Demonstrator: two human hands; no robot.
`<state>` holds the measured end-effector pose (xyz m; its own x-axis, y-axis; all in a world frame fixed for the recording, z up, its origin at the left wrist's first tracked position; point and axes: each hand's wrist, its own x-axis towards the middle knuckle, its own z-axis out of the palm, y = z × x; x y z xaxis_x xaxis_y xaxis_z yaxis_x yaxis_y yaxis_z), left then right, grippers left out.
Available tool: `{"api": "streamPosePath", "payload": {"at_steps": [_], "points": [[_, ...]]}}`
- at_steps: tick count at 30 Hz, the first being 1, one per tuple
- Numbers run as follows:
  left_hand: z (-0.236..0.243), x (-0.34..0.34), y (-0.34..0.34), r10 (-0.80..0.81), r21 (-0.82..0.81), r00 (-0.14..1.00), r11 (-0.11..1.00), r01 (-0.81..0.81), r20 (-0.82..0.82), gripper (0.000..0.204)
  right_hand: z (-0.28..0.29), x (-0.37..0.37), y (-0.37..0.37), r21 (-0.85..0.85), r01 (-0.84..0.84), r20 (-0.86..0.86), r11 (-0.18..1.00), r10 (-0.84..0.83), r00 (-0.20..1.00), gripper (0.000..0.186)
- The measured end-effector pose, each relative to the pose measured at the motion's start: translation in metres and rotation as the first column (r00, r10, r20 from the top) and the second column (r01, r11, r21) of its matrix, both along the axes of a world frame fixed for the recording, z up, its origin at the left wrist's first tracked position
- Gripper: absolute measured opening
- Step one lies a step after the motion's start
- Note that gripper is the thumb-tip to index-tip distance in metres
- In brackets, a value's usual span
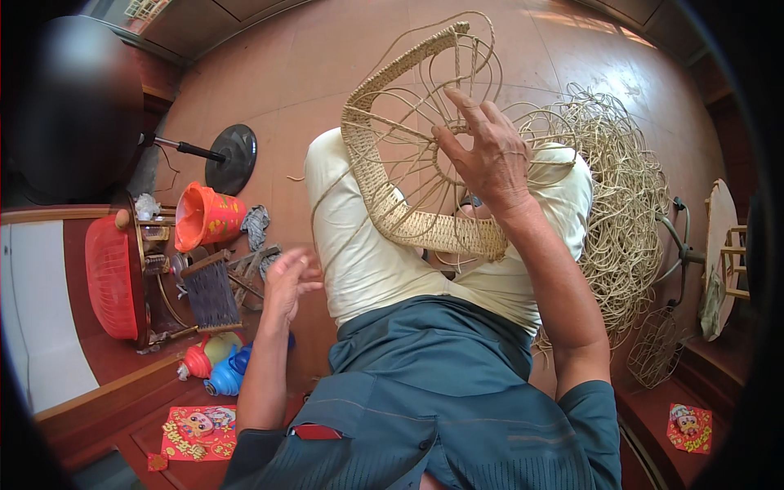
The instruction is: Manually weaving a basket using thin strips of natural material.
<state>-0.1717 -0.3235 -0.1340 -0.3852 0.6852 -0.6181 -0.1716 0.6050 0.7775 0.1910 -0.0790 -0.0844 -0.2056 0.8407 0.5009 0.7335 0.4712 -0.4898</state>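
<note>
A partly woven straw-coloured basket [378, 175] lies across my thighs, its thick braided band curving round thin radiating cords. Over the basket's cord spokes reaches my right hand [494, 159], thumb and forefinger apart and the other fingers bent. It touches or hovers close to the spokes; which one cannot be told. My left hand [291, 282] is beside my left thigh, away from the basket, its fingers spread. A loose strand [314, 214] hangs from the basket over that thigh toward the left hand; whether the fingers touch it is unclear.
A large tangled heap of cord [616, 220] lies right of my right leg. On the left are an orange-red bucket [222, 214], a red plastic basket [110, 278], a small dark-seated stool [211, 294] and a round black stand base [231, 159]. A wooden stool [720, 257] stands far right.
</note>
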Motion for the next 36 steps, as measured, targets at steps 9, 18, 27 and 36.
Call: {"api": "streamPosePath", "payload": {"at_steps": [9, 18, 27, 36], "points": [[0.061, 0.092, 0.108, -0.179, 0.273, 0.687, 0.825, 0.495, -0.704, 0.048, 0.000, -0.004, -0.003, 0.004, 0.000, -0.006, 1.000, 0.000, 1.000, 0.054], [0.049, 0.068, 0.105, -0.116, 0.159, 0.485, 0.858, 0.489, -0.867, 0.021, 0.003, -0.004, -0.004, -0.040, 0.021, -0.032, 0.999, -0.022, 0.999, 0.049], [-0.029, -0.208, -0.070, 0.119, -0.339, 0.702, 0.811, -0.477, -0.702, 0.033, 0.003, 0.000, -0.001, -0.005, -0.012, -0.009, 1.000, 0.012, 1.000, 0.051], [0.049, 0.031, 0.103, -0.098, 0.222, 0.542, 0.841, 0.494, -0.834, 0.042, 0.002, -0.004, 0.000, -0.006, 0.005, -0.028, 1.000, -0.005, 1.000, 0.047]]}}
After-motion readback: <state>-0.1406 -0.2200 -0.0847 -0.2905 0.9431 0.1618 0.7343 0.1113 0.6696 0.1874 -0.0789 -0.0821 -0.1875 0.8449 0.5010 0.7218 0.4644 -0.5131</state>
